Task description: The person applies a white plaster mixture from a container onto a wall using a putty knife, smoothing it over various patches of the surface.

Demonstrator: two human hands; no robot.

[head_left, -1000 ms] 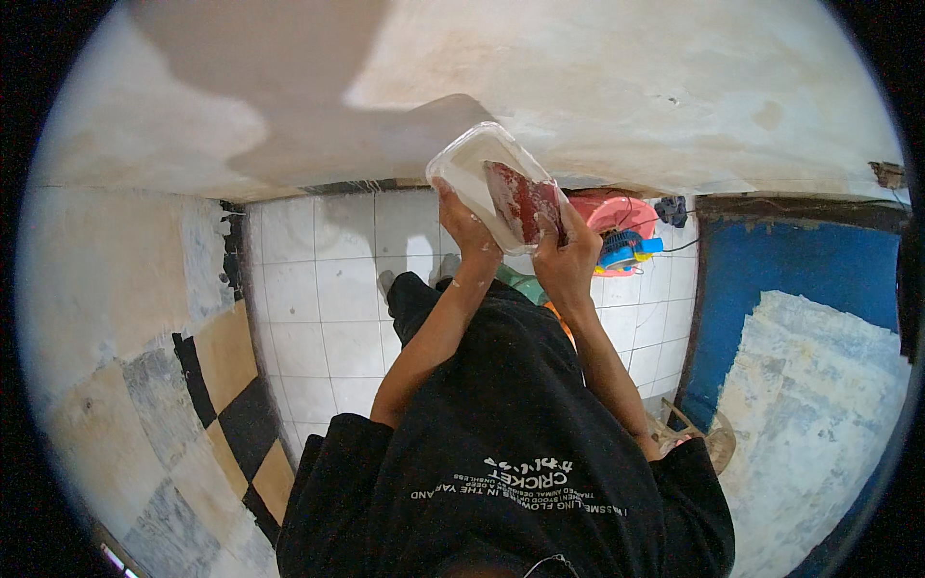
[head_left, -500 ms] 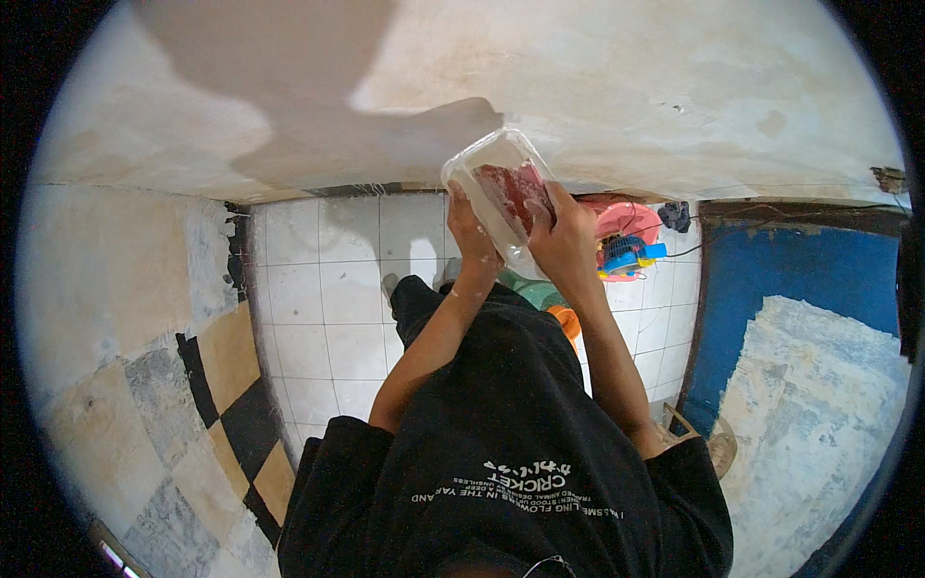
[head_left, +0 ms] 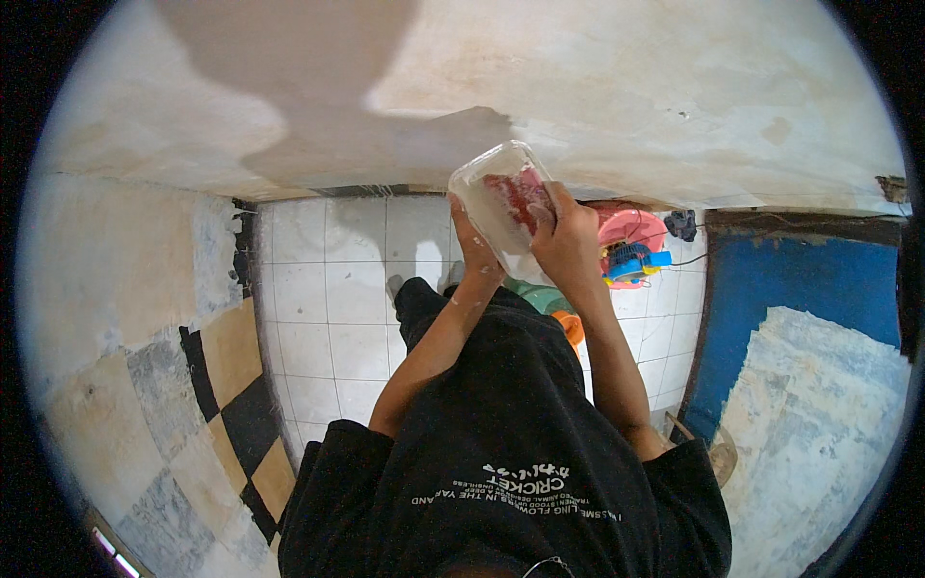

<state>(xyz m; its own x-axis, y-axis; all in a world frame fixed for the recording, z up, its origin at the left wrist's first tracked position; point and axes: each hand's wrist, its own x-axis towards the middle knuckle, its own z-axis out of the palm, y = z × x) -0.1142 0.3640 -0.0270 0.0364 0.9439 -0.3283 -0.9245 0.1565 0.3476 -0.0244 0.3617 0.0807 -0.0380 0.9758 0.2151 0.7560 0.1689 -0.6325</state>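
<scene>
A translucent rectangular plastic container [head_left: 479, 215], smeared with pale paste, is tilted in front of me just below the wall [head_left: 626, 96]. My left hand [head_left: 474, 236] grips it along its left side, with white smudges on the skin. My right hand [head_left: 568, 241] is closed on a red flat scraper [head_left: 513, 200], coated in white paste and lying inside the container; this hand also overlaps the container's right edge.
A pink basin [head_left: 631, 229] with a blue tool [head_left: 634, 262], a dark cloth [head_left: 680, 224], an orange container [head_left: 570, 328] and a green object [head_left: 528, 294] lie on white floor tiles [head_left: 356, 289]. Blue-and-white patched surface [head_left: 790, 279] at right; checkered patched surface [head_left: 226, 361] at left.
The container and both hands have shifted slightly down and right in view. The red scraper has turned within the container, and my right fingers have moved over it.
</scene>
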